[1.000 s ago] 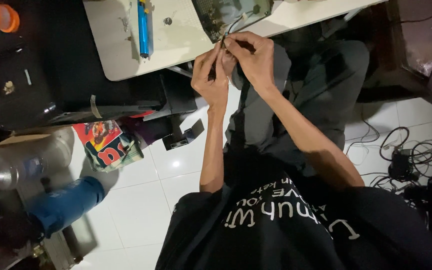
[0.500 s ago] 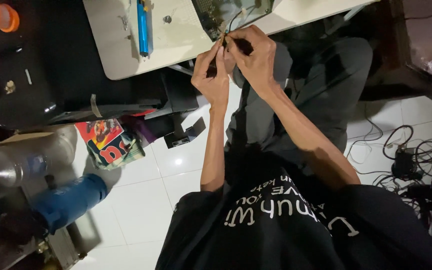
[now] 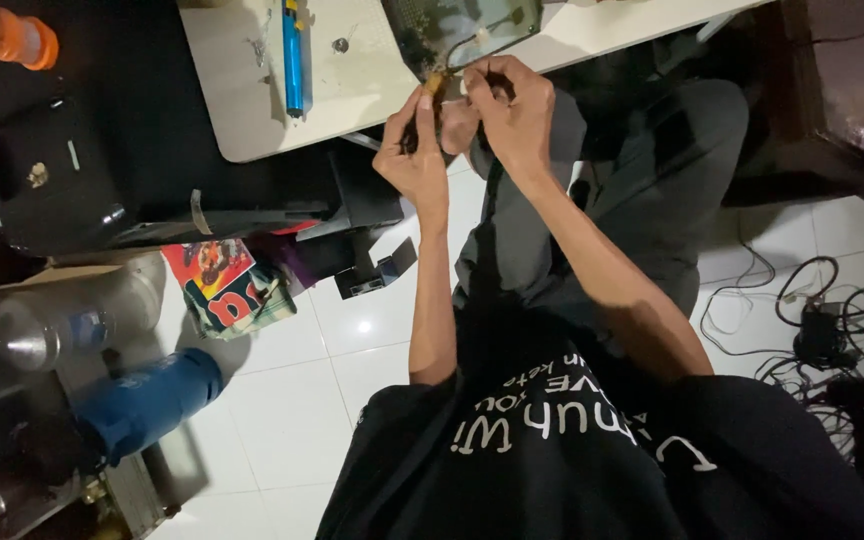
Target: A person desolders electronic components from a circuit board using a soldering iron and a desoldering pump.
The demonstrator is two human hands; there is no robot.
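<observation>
— At the near edge of the white desk (image 3: 252,120), what is carried, and how are the hands set against it?
— A green circuit board (image 3: 472,25) is laid at the desk's near edge, its far part cut off by the top of the view. Both hands are raised just off that edge, touching each other. A thin dark wire (image 3: 457,50) is seen curving from the board down to the fingers.
— Which hand is nearer the board?
— The right hand (image 3: 512,110) is placed closer, directly below the board; the left hand (image 3: 414,150) is set lower and further left. The wire's run is roughly from the board toward the person.
— How are the hands closed?
— The right hand is curled tight, fingers pinched on the wire's end. The left is pinched on a small brownish piece (image 3: 435,82), held upright between fingertip and thumb.
— What cannot be made out?
— Whether that piece is joined to the wire is hidden by the fingers, and its kind cannot be told. A blue pen-like tool (image 3: 293,55) is left untouched further left, lengthwise across the desk
</observation>
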